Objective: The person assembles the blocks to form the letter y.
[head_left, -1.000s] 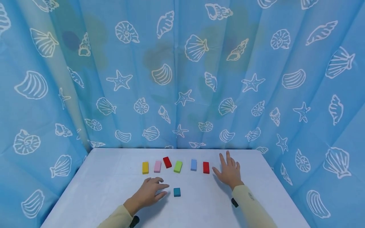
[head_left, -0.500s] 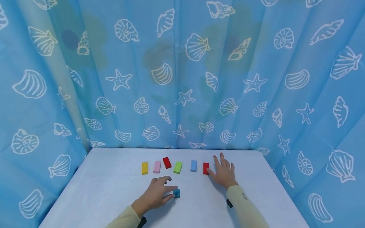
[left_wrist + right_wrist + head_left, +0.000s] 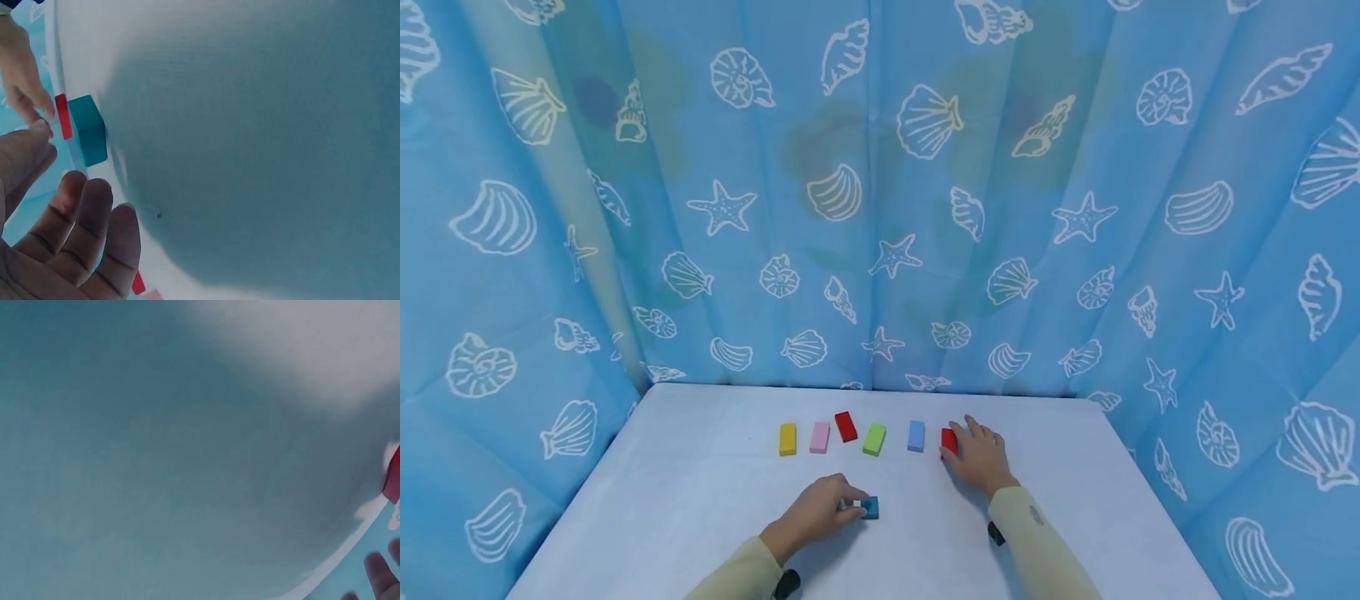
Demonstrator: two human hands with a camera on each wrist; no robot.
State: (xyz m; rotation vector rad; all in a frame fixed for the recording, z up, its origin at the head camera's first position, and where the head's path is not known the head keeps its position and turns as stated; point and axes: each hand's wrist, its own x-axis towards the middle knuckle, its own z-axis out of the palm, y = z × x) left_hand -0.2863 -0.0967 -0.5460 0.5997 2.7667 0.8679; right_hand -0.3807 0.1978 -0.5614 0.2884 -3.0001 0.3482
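My left hand [image 3: 822, 510] reaches in from the left at a teal block [image 3: 870, 507]; its thumb and forefinger tips are at the block's left side. In the left wrist view a gap shows between the hand [image 3: 69, 244] and the teal block [image 3: 90, 131], and the other fingers are loosely bent. My right hand [image 3: 982, 460] is at the rightmost red block [image 3: 949, 440], thumb near its front end and forefinger by its far end. The right wrist view shows only some fingertips [image 3: 378, 569] below the red block [image 3: 392, 478]; whether they press it is hidden.
Behind the teal block lies a loose row of blocks: yellow [image 3: 787, 439], pink [image 3: 820, 437], tilted red [image 3: 846, 427], green [image 3: 874, 439] and light blue [image 3: 916, 436]. A white table [image 3: 700, 467] bears them. A blue shell-print curtain [image 3: 880, 217] surrounds its back and sides.
The left hand has moved right to the teal block, its thumb and forefinger drawing closer together. My right hand has shifted left, its fingers lowering over the red block. The blocks have stayed in place.
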